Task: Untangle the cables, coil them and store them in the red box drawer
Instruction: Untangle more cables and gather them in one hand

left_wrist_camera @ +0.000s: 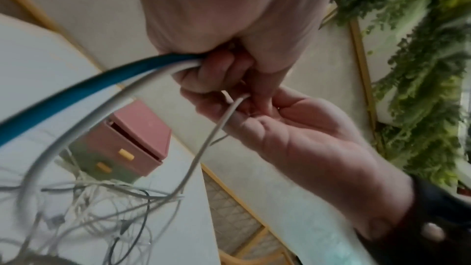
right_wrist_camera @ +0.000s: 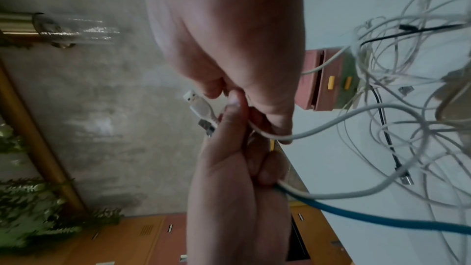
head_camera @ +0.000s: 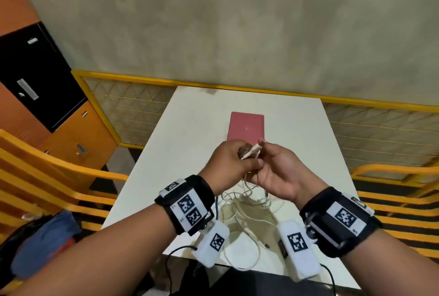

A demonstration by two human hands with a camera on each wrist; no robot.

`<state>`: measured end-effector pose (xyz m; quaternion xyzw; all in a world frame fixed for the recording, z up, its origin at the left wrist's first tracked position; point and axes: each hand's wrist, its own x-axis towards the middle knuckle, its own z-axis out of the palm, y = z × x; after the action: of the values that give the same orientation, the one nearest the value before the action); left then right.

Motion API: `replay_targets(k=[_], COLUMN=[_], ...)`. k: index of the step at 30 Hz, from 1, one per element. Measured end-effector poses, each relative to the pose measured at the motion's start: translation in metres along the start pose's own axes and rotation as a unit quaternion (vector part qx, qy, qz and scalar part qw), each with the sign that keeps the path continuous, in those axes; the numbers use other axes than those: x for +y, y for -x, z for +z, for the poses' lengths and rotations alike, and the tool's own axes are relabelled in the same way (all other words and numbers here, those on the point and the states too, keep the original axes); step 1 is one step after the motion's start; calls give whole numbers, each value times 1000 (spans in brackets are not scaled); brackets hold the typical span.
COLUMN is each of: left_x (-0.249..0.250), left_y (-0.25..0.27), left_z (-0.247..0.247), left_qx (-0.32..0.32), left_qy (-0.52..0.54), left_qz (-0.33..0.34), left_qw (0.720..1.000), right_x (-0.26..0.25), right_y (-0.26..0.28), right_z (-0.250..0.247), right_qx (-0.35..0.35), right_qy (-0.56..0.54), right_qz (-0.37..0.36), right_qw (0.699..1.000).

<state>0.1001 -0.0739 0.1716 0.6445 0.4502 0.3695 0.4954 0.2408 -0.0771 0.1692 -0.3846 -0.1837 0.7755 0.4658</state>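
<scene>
Both hands are raised together above the white table [head_camera: 297, 134]. My left hand [head_camera: 242, 161] curls its fingers round a blue cable [left_wrist_camera: 76, 90] and a white cable [left_wrist_camera: 107, 106]. My right hand [head_camera: 262, 153] pinches a thin white cable [right_wrist_camera: 328, 126] just behind its USB plug [right_wrist_camera: 197, 104]; the plug sticks out between the two hands. The cables hang down into a tangle of white and black cables [head_camera: 247, 207] on the table. The red box [head_camera: 245, 127] stands behind the hands, its drawers with yellow handles [left_wrist_camera: 126, 154] facing me, the top one slightly ajar.
Yellow slatted chairs [head_camera: 47, 177] flank the table on both sides. A yellow mesh railing [head_camera: 133, 105] runs behind it. Orange and black lockers [head_camera: 35, 77] stand at the left. A blue bundle [head_camera: 42, 243] lies at the lower left.
</scene>
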Motion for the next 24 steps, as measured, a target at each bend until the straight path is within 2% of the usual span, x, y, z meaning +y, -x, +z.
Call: replay_targets(k=[2,4,6,7,8,9,11,13,14,15,16,18,20,24], left_x=[-2,-11,-29,-40,-48,-53,-51,-44,-38,-33,-25,-7,6,5], left_y=[12,33,56,67,77,83,86,78,69,60,50,33,23,17], left_z=[1,-4,-15,-21,-27,-33,-42,-47,-48,-47,-43,-31,-14,1], left_qx=[-69,-189,-309,-344,-352,-339,-274,-135,-53,14,55,76,53,29], left_qy=[-2,-64,-164,-209,-238,-247,-205,-100,-37,20,58,97,112,140], left_qz=[7,-26,-61,-73,-79,-85,-91,-100,-104,-104,-98,-77,-65,-75], left_qw=[998,980,935,912,902,904,935,981,993,994,992,989,990,987], right_x=[-11,-23,-33,-35,-36,-35,-28,-17,-12,-5,1,11,17,15], right_y=[-1,-1,-2,-3,-3,-3,-1,1,3,5,7,9,9,10], right_z=[-6,-12,-19,-23,-27,-28,-28,-27,-25,-22,-18,-7,4,10], right_qx=[18,33,44,49,51,50,40,17,8,-1,-9,-33,-52,-44], right_qy=[-16,-28,-30,-28,-19,-5,18,37,46,50,52,55,51,10], right_qz=[10,9,3,4,10,16,22,23,23,24,26,29,12,-1], right_qw=[1000,999,999,998,998,999,999,999,999,998,998,998,997,999])
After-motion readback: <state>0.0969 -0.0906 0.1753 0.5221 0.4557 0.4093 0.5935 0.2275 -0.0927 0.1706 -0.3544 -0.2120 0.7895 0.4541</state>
